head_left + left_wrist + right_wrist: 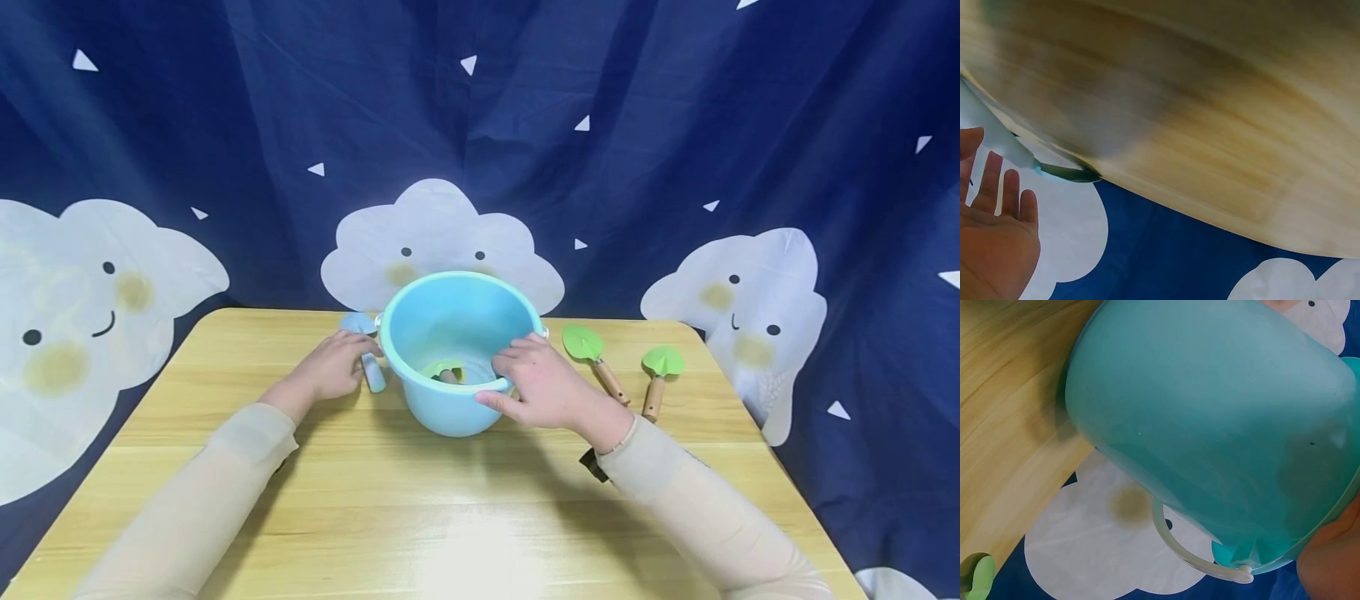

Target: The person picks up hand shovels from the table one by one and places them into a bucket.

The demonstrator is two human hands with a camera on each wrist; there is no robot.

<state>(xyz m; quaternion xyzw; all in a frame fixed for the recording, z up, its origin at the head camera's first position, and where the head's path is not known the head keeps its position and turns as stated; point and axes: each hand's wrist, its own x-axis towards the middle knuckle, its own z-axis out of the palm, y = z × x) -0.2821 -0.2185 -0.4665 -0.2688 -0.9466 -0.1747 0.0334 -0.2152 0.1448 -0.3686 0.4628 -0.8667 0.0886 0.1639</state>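
A light blue bucket (442, 408) stands mid-table, its mouth facing up. My right hand (551, 383) grips its near right rim, the thumb outside and the fingers over the edge. Inside the bucket lies a small tool (448, 377) with a brown handle and some green, partly hidden by the rim. To the left is a toy shovel (373, 373) with a pale blue handle and blue blade. My left hand (333, 364) is right beside that handle. In the left wrist view the fingers (1011, 194) are extended near the shovel handle (994, 128), not wrapped around it.
Right of the bucket lie two green toy trowels with wooden handles, a longer one (585, 343) and a shorter one (663, 362). A white bail handle (1200, 562) hangs from the bucket's rim. Behind the wooden table (337, 508) hangs a dark blue cloth (525, 167) with clouds.
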